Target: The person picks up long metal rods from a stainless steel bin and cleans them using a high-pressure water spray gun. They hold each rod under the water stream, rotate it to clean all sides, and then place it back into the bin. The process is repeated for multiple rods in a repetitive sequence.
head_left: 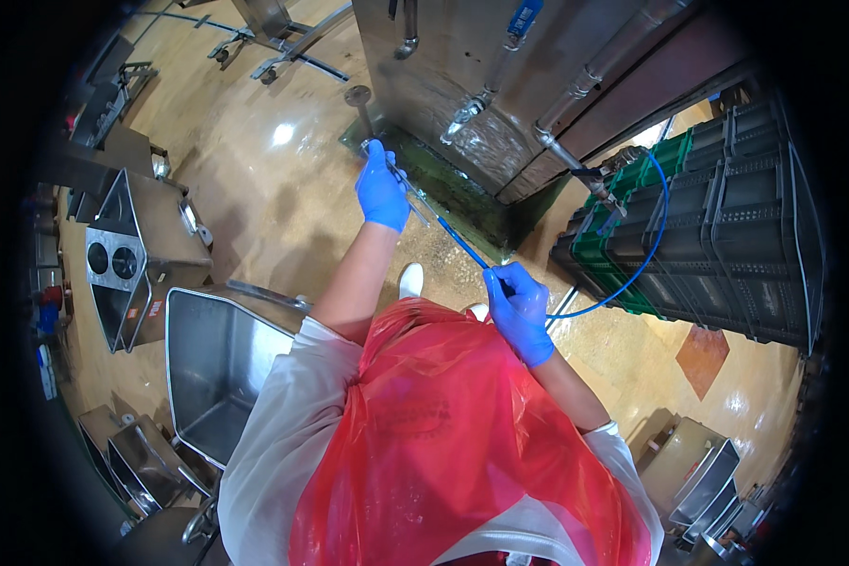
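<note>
My left hand (383, 189), in a blue glove, is closed around the metal fitting at the end of a thin blue hose (457, 241). A slim metal bar (417, 209) runs beside the hose from that hand. Beyond the fingers juts a metal stem with a round flat end (357, 95); I cannot tell whether the hand holds it. My right hand (519, 309), gloved the same way, grips the hose lower down, close to my red apron (443, 406). From there the hose loops right and up to a metal pipe with a valve (585, 174).
Ahead stands a large steel tank (443, 75) with pipes, above a wet greenish pit (434, 189). Dark and green plastic crates (707, 217) are stacked at right. Steel tubs (222, 368) and a steel bin with two round holes (118, 264) stand left on the tan floor (255, 179).
</note>
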A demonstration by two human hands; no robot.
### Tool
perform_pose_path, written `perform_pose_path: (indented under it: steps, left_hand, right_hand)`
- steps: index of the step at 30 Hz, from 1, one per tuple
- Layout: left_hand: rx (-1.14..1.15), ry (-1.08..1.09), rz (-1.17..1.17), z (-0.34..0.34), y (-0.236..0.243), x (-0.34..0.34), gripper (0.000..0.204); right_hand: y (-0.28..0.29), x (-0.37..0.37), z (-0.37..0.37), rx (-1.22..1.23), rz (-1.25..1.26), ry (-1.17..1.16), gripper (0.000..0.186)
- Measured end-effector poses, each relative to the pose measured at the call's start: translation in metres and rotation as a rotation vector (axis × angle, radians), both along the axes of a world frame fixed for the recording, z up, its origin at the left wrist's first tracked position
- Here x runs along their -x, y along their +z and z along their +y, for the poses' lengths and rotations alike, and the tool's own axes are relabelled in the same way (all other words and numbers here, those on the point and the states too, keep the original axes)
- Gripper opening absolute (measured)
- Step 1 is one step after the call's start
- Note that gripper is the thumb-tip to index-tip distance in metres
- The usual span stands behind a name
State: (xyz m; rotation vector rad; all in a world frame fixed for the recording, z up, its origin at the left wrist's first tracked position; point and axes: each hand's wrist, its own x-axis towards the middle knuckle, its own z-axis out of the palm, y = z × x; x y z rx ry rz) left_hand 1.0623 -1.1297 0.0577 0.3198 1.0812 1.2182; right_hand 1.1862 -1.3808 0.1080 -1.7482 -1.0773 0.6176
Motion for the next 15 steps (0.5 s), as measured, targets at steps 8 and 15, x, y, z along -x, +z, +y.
perform_pose_path:
  steps: [8, 15]
  left_hand:
    - [-0.001, 0.01, -0.034, 0.003, 0.0, -0.006, 0.035]
    - [-0.072, 0.069, -0.028, 0.023, -0.005, 0.009, 0.037]
  right_hand:
    - [-0.015, -0.001, 0.011, -0.003, 0.014, 0.003, 0.014]
    - [-0.001, -0.006, -0.001, 0.007, 0.063, -0.015, 0.014]
